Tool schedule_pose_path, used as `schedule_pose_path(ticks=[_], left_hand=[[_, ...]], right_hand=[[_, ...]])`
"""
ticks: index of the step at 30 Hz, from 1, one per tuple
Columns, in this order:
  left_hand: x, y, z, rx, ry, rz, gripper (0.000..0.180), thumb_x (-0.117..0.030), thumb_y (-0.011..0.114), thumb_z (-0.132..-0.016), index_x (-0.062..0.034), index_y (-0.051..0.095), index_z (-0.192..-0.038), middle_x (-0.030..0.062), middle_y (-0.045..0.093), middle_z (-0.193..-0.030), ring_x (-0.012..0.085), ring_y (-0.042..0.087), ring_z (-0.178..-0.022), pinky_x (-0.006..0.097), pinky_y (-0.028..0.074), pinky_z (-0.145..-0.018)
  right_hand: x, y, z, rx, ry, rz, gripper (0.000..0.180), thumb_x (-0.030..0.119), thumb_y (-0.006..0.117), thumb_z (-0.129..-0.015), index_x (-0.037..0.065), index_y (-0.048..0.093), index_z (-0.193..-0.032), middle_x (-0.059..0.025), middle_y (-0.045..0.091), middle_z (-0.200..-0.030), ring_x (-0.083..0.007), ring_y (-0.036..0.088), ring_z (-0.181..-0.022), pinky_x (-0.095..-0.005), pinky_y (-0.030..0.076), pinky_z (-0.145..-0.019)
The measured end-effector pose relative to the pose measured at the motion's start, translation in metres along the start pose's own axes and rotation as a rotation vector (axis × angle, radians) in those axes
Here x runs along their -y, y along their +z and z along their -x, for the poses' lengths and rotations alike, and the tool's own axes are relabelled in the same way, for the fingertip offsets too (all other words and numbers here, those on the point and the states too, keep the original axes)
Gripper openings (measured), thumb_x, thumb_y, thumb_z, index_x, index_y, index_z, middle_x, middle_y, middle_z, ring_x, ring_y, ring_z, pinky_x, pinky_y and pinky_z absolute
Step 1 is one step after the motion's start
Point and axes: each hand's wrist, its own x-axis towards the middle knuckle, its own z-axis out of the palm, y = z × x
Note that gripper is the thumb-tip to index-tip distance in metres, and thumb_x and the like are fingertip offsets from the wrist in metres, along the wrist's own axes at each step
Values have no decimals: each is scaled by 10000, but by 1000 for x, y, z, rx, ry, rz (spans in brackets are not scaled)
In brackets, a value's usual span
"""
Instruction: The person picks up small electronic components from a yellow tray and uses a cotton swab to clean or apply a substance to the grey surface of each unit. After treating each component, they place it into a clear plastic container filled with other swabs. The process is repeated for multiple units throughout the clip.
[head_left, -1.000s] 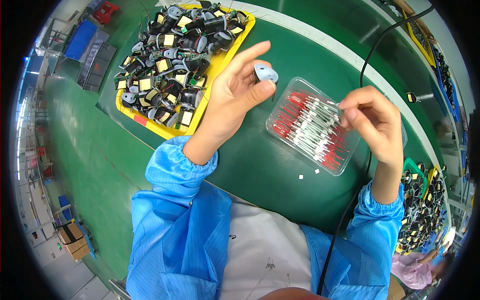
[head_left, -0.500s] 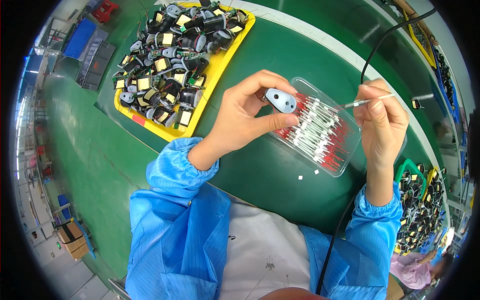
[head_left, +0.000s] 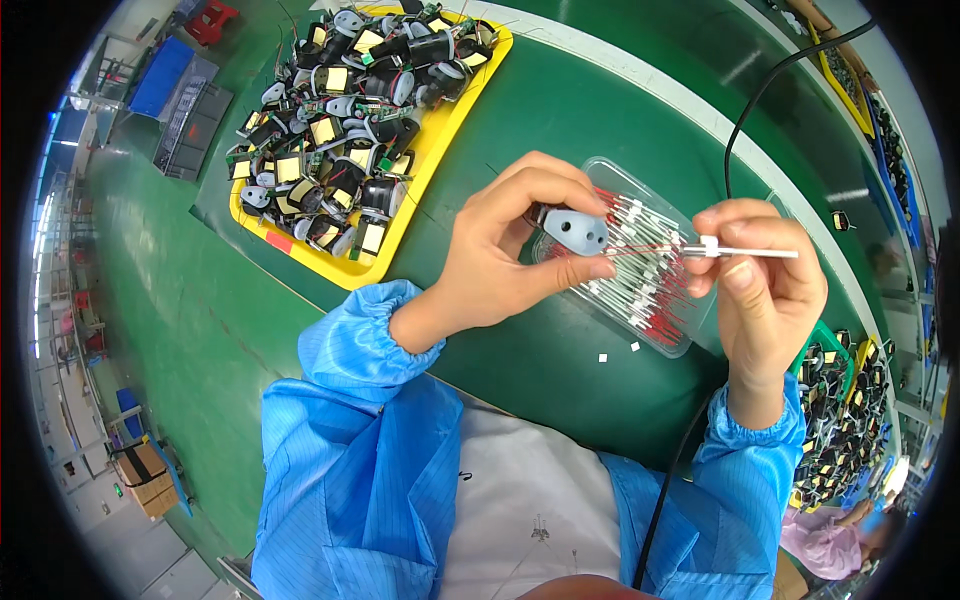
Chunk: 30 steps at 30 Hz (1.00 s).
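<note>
My left hand (head_left: 485, 250) is closed around a small black part with a grey oval end cap (head_left: 575, 232), its two holes facing up. In my right hand (head_left: 768, 290), fingers and thumb pinch a thin wire lead with a white connector (head_left: 755, 253), lying nearly level. A fine reddish wire stretches from this lead toward the grey cap; whether it enters a hole I cannot tell. Beneath both hands sits a clear plastic tray (head_left: 606, 168) holding many similar white and red wire leads (head_left: 640, 285), partly hidden by my hands.
A yellow bin (head_left: 462, 115) heaped with black and grey parts stands at the upper left. Small white squares (head_left: 602, 358) lie before the tray. A black cable (head_left: 735, 130) hangs at the right, near more part-filled trays (head_left: 840, 400). A person in pink (head_left: 825, 542) is at lower right.
My right hand has turned the lead from slanted to nearly level and lowered it in line with the grey cap. The left hand has tilted the part and shifted slightly right and down.
</note>
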Motion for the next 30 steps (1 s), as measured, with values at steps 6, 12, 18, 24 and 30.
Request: schedule_pose_path(ticks=[6, 12, 18, 24, 30], left_hand=[[-3, 4, 3, -7, 18, -12, 431, 18, 790, -693, -11, 560, -1056, 126, 539, -1052, 215, 598, -957, 323, 511, -830], [-2, 3, 3, -9, 43, -54, 435, 12, 791, -695, -10, 557, -1062, 126, 540, -1051, 204, 598, -945, 315, 508, -822], [-4, 3, 3, -19, 3, -63, 428, 14, 787, -699, -11, 558, -1061, 123, 540, -1052, 190, 600, -935, 303, 503, -815], [-3, 4, 5, -2, 70, -131, 440, -10, 807, -687, -8, 558, -1050, 132, 548, -1030, 194, 602, -927, 311, 509, -801], [-2, 6, 6, 39, 140, -178, 434, -30, 821, -676, -10, 553, -1016, 148, 551, -1011, 220, 610, -908, 333, 520, -793]], right_hand=[[2, -2, -3, 139, -385, 389, 192, -22, 685, -791, -67, 595, -954, -197, 643, -851, -275, 647, -752, -355, 511, -650], [-1, -4, -2, 136, -345, 403, 209, -23, 712, -758, -54, 599, -932, -193, 640, -863, -263, 634, -741, -343, 484, -633], [-1, -6, -4, 134, -352, 400, 214, 11, 730, -755, -45, 596, -913, -177, 633, -862, -243, 621, -745, -328, 469, -627], [-3, -6, 0, 122, -393, 439, 223, 44, 732, -772, -34, 582, -918, -190, 626, -874, -232, 616, -742, -319, 461, -617], [-10, -3, 6, 77, -454, 481, 232, 18, 719, -777, -26, 562, -942, -193, 615, -909, -220, 604, -730, -307, 460, -606]])
